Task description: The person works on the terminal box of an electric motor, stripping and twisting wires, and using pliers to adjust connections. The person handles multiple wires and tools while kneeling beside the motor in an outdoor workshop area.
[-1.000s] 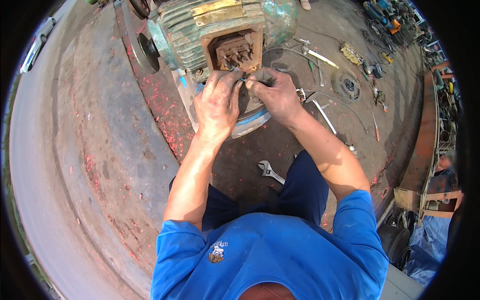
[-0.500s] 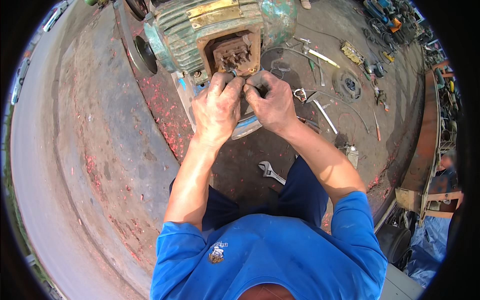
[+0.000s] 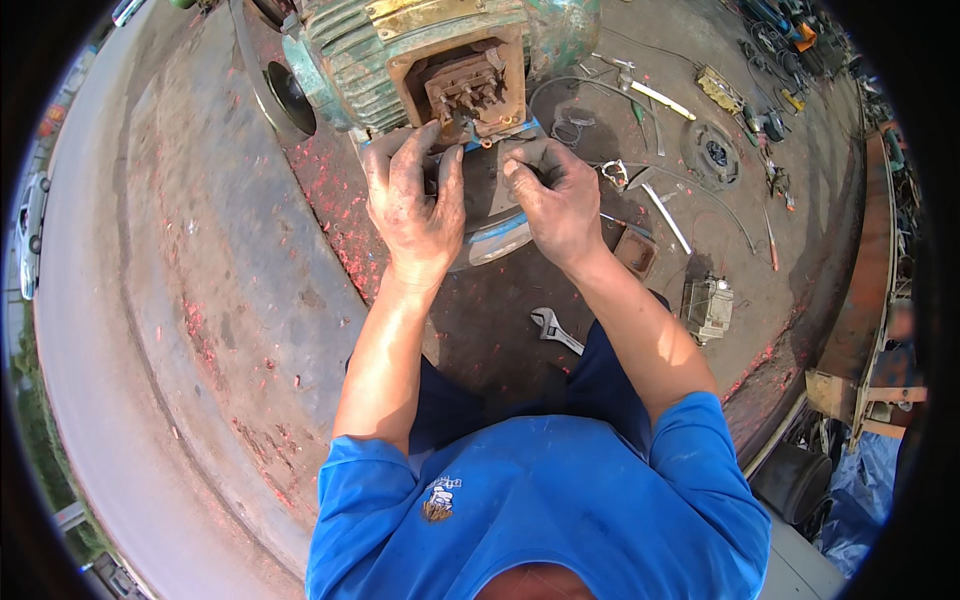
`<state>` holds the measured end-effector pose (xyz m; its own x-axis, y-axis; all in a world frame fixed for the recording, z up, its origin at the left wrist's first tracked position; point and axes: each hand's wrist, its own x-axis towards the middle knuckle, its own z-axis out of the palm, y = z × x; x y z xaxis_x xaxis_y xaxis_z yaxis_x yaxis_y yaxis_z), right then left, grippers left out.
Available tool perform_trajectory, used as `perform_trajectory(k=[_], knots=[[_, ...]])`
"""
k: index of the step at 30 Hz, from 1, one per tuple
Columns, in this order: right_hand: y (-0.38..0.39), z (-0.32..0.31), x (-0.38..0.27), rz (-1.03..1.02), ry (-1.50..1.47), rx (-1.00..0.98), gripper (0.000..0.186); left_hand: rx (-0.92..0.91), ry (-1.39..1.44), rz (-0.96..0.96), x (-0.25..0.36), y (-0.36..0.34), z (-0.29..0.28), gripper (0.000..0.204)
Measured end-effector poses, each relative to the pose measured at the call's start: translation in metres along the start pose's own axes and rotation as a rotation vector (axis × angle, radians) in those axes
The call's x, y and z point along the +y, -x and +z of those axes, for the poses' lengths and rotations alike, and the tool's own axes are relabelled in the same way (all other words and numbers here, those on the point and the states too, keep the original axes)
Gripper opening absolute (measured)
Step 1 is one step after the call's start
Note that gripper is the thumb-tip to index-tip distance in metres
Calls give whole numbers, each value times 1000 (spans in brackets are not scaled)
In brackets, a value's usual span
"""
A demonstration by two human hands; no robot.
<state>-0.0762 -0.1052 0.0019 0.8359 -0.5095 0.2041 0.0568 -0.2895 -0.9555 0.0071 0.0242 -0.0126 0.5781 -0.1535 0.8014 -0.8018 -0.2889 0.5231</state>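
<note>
A green, ribbed electric motor (image 3: pixel 352 75) stands in front of me with its rusty terminal box (image 3: pixel 515 70) uncovered. Inside, a brown terminal block (image 3: pixel 466 95) carries several studs. Just below the box's lower left edge is my left hand (image 3: pixel 412 215), its fingers curved and spread apart with nothing visible in them. My right hand (image 3: pixel 562 205) is to the right of it, below the lower right corner, thumb and forefinger pinched together. Whatever that pinch may hold is too small to make out. A small ring-shaped lug (image 3: pixel 487 143) shows at the box's lower edge, between the hands.
An adjustable wrench (image 3: pixel 556 330) lies on the ground by my knees. To the right are a hammer (image 3: pixel 662 100), a rusty square cover (image 3: pixel 636 250), a grey metal housing (image 3: pixel 708 308) and a round plate (image 3: pixel 716 155). A pulley (image 3: pixel 290 97) sits left of the motor.
My hands, formerly touching at the box's lower edge, have drawn apart. The left fingers have spread; the right hand has moved slightly right and stays pinched. The view has shifted a little.
</note>
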Motion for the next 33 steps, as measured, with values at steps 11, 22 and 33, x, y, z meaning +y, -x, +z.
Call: perform_trajectory(k=[11, 22, 33], knots=[[9, 9, 8, -454, 152, -107, 22, -22, -27, -65, 7, -4, -5, 37], [-2, 11, 3, -538, 190, 51, 39, -70, -106, 73, 3, -7, 7, 26], [-1, 3, 10, -664, 328, 47, 43, -147, -156, 121, -5, -3, 5, 30]])
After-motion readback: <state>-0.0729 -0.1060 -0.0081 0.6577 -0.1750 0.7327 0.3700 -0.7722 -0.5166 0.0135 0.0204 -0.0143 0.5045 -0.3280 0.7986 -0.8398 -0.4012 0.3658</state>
